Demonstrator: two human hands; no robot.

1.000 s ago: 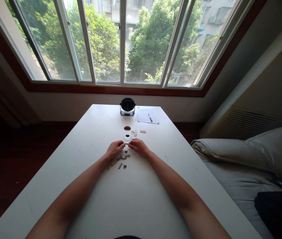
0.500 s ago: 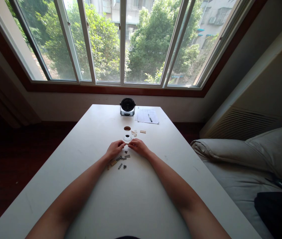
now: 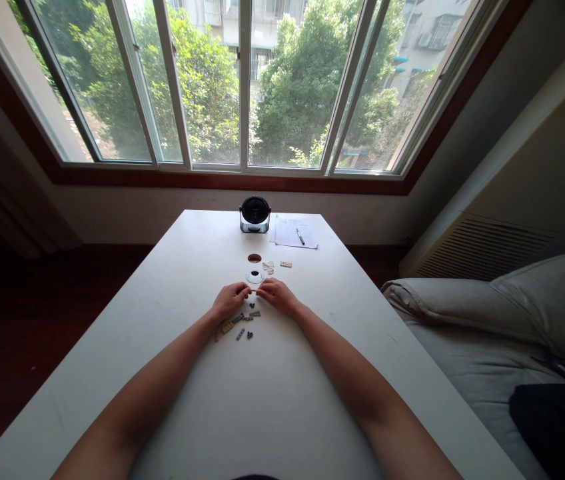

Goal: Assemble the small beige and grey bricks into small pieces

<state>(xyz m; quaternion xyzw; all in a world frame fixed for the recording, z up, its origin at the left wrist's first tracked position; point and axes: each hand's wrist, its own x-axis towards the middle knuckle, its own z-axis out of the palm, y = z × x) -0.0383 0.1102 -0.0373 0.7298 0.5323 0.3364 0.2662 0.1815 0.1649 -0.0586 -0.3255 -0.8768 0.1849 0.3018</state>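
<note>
small tan strip (image 3: 254,291) spans the narrow gap between the two hands, a little below the middle of the frame; most of it is hidden by the fingers. at the lower left is a dark red floor (image 3: 17,373), and beside it the white desk (image 3: 242,413) spreads out from the corner. the left forearm (image 3: 162,377) rises from the bottom to the left hand (image 3: 231,299), whose fingers are pinched narrow on the strip's left end. just below that hand lies a tan studded plate (image 3: 227,327), then some loosely strewn grey plates (image 3: 240,334) with small dark pieces (image 3: 249,335) near them. straight up the centre are a flat round disc (image 3: 249,277) with a dark middle, a round hole (image 3: 254,258) in the desk and a black round device (image 3: 255,211) near the far edge, below the window (image 3: 244,87). tan bits (image 3: 268,267) lie in a small cluster to the right of the disc, just above the right hand (image 3: 278,295), whose fingers close narrowly on the strip's right end. further right is a tan block (image 3: 286,265), and above it a written sheet (image 3: 287,233) with a pen (image 3: 301,237) lying aslant on it. along the right side come a pale couch (image 3: 482,300), a dark cloth (image 3: 557,427) in the lower right, and a pale cabinet (image 3: 522,173) with a slatted grille (image 3: 487,250) above.
</note>
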